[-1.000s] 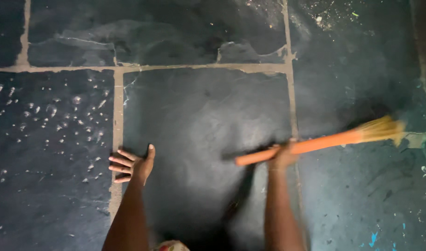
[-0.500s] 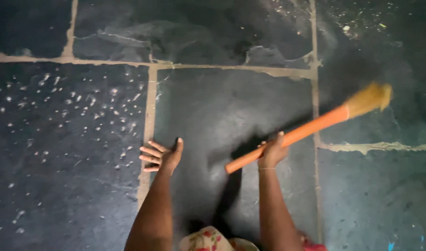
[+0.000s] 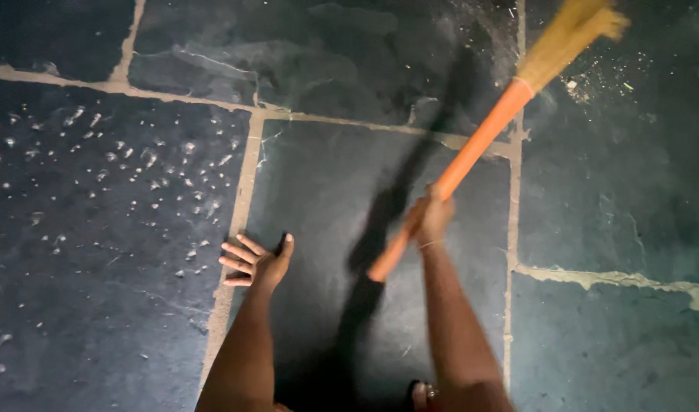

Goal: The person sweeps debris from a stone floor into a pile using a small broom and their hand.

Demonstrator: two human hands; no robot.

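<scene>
Your right hand [image 3: 432, 217] is closed around the orange handle of the broom [image 3: 471, 156], which slants far and right to straw bristles at the top edge. Your left hand [image 3: 256, 261], fingers spread, presses flat on the floor [image 3: 609, 191], well left of the broom. The floor is dark stone slabs with pale joints; white specks [image 3: 136, 164] lie scattered on the left.

Dim, hard shadows — motion blur

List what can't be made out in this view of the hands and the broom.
- Broom bristle tips: cut off by the top edge and motion-blurred.
- Right hand: blurred, so the finger positions on the handle are unclear.
- Left hand: its palm faces the floor, hidden.
- Pale specks: too small to identify.
</scene>
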